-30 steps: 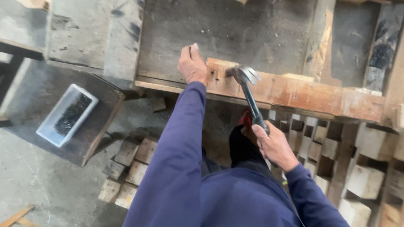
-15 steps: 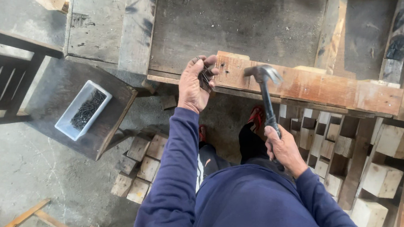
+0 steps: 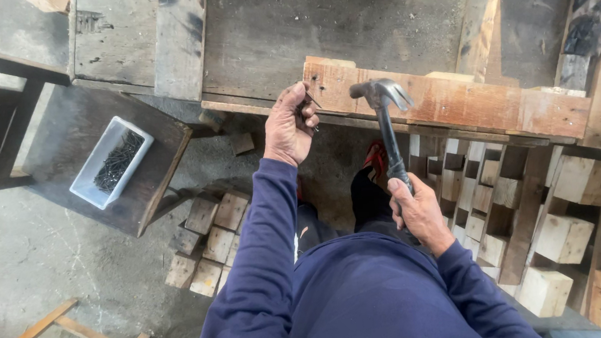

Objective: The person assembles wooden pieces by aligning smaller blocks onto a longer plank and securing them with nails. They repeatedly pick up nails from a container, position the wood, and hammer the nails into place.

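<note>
Left hand (image 3: pixel 291 127) pinches small nails at the near end of the reddish plank (image 3: pixel 448 99) on the workbench, right hand (image 3: pixel 416 213) grips the claw hammer (image 3: pixel 385 120) poised just beside those fingers, so a crooked blow could catch them.

White tray (image 3: pixel 111 172) of nails, wooden blocks (image 3: pixel 208 240)

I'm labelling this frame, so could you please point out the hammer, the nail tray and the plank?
hammer (image 3: pixel 380 96), head view, on its metal head.
nail tray (image 3: pixel 89 191), head view, on its white rim.
plank (image 3: pixel 471 105), head view, on its top face.
</note>
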`<state>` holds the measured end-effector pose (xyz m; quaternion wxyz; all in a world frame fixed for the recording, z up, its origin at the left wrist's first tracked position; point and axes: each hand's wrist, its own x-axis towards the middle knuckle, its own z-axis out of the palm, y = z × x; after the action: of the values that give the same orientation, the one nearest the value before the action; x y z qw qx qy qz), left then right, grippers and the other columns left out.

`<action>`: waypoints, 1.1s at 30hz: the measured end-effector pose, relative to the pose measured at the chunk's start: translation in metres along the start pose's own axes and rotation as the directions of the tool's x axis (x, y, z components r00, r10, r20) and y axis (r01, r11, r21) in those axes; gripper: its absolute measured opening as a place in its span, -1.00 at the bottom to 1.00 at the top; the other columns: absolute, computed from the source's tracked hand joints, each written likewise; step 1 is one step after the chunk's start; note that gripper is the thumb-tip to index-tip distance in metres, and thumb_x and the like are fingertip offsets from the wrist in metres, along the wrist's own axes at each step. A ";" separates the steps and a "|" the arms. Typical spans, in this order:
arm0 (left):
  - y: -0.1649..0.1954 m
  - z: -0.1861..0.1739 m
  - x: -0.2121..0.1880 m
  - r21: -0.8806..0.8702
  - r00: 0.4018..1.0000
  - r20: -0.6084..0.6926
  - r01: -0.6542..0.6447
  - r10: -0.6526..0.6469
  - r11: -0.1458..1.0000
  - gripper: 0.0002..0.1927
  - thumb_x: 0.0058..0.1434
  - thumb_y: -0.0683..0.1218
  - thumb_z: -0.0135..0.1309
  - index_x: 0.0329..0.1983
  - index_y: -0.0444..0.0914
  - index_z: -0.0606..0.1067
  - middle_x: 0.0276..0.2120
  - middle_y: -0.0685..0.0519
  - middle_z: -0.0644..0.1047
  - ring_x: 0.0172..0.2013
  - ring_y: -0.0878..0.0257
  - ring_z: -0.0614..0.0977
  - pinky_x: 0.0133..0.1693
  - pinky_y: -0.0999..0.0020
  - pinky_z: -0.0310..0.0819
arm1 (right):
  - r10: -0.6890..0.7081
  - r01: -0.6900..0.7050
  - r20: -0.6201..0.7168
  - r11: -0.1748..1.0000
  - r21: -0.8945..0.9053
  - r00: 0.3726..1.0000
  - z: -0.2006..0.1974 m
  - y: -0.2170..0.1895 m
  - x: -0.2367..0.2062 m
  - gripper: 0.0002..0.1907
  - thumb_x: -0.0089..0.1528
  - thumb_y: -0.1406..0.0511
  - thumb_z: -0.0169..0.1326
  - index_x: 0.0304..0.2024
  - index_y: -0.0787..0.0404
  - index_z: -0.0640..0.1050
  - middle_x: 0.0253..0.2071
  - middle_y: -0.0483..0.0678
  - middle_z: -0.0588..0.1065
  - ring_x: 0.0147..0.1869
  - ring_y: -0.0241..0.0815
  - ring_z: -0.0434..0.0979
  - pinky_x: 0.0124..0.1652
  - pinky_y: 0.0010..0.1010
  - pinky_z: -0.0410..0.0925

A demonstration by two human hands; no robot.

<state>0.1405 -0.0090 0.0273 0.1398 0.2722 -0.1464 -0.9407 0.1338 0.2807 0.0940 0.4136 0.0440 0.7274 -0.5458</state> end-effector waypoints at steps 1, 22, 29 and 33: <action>-0.002 -0.002 0.002 0.046 1.000 -0.015 -0.015 0.016 0.999 -0.85 0.35 -0.12 0.24 -0.11 -0.28 0.58 -0.34 0.10 0.54 -0.44 0.38 0.48 -0.46 0.49 0.35 | 0.028 -0.028 0.005 0.999 -0.023 1.000 0.001 0.002 -0.001 -0.62 0.33 0.01 0.03 -0.23 0.19 0.40 -0.61 -0.15 0.33 -0.66 -0.36 0.30 -0.64 -0.51 0.24; 0.037 -0.090 -0.099 0.012 0.813 -0.565 -0.162 0.140 0.987 -0.80 0.22 -0.04 0.25 -0.32 -0.17 0.46 -0.55 0.16 0.36 -0.65 0.39 0.28 -0.65 0.46 0.06 | 0.106 -0.106 0.013 0.994 0.008 0.994 0.022 -0.006 -0.030 -0.78 0.26 0.26 0.13 -0.15 0.22 0.42 -0.59 -0.12 0.33 -0.66 -0.31 0.31 -0.64 -0.44 0.25; 0.132 -0.175 -0.168 0.032 0.482 -0.830 -0.462 0.281 0.886 -0.72 0.23 -0.02 0.24 -0.43 -0.11 0.36 -0.63 0.18 0.28 -0.73 0.37 0.22 -0.69 0.42 0.03 | 0.105 -0.085 0.143 0.986 -0.145 0.984 0.077 -0.002 -0.048 -0.77 0.26 0.26 0.15 -0.16 0.25 0.43 -0.59 -0.07 0.34 -0.66 -0.29 0.30 -0.62 -0.44 0.26; 0.216 -0.203 -0.180 0.107 0.422 -0.826 -0.531 0.372 0.840 -0.68 0.21 -0.02 0.25 -0.46 -0.13 0.33 -0.64 0.17 0.25 -0.74 0.34 0.20 -0.72 0.38 0.00 | 0.170 -0.122 0.162 0.954 -0.273 0.972 0.116 0.005 -0.060 -0.75 0.25 0.24 0.16 -0.17 0.27 0.44 -0.57 -0.09 0.35 -0.64 -0.29 0.30 -0.61 -0.45 0.25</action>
<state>0.4388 -0.1863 0.0239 0.4619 0.6145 -0.0508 -0.6375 0.2394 0.2093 0.1220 0.5202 -0.0075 0.7465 -0.4149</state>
